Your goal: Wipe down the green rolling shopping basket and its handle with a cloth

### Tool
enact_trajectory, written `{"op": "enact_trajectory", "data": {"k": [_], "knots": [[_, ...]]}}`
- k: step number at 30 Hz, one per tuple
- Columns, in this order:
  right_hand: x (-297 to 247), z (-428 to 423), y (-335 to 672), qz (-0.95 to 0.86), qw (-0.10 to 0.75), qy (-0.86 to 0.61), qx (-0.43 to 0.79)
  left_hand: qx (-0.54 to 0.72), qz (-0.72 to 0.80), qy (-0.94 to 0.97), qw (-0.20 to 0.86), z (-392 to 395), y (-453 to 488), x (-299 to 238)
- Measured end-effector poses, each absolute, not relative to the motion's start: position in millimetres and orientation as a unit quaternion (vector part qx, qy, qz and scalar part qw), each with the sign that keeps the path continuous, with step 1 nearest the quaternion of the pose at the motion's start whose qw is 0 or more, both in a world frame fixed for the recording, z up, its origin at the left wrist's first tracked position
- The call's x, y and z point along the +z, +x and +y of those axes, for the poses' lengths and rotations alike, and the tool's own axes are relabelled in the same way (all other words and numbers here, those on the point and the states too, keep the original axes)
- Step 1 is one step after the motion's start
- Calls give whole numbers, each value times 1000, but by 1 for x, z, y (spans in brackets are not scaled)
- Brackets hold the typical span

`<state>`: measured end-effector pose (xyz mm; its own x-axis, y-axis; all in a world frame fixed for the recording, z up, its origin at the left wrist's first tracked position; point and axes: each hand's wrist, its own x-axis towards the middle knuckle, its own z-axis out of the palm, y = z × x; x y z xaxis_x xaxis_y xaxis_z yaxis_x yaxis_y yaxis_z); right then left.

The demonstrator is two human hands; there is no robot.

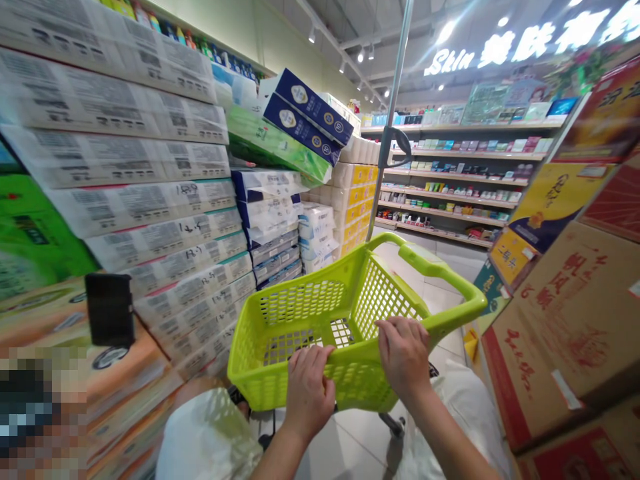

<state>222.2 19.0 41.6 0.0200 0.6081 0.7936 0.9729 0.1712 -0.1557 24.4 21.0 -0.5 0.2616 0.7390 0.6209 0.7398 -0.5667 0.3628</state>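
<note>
A lime-green plastic shopping cart (305, 300) stands crosswise in front of me, with perforated walls and nothing visible in its basket. My left hand (311, 387) is closed over the near rim, left of the middle. Farther right along the same rim, my right hand (404, 353) grips the edge close to where the handle frame rises. The cart's push handle (440, 267) is at the right, touched by neither hand. One caster wheel (396, 427) shows under the cart on the tiled floor.
Tall stacks of wrapped paper packs (190, 220) rise at the left, with blue and green tissue packs (305, 120) tilted on top. A black device (109, 310) lies on orange packs. Cardboard cartons (575, 320) line the right. Shelves of cosmetics (460, 157) and a metal pole (395, 100) stand ahead.
</note>
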Motion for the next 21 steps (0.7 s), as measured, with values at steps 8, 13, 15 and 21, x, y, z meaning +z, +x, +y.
{"op": "enact_trajectory", "data": {"k": [8, 13, 15, 21], "knots": [[43, 18, 235, -664, 391, -591, -239, -381, -466, -798, -4, 23, 17, 1], [43, 19, 228, -645, 392, -609, -244, -393, -466, -792, 3, 23, 21, 0], [37, 18, 207, -682, 379, -588, -214, -393, -466, -793, 5, 22, 22, 1], [40, 18, 219, -682, 380, -583, -224, -383, -468, -796, -13, 24, 16, 2]]}}
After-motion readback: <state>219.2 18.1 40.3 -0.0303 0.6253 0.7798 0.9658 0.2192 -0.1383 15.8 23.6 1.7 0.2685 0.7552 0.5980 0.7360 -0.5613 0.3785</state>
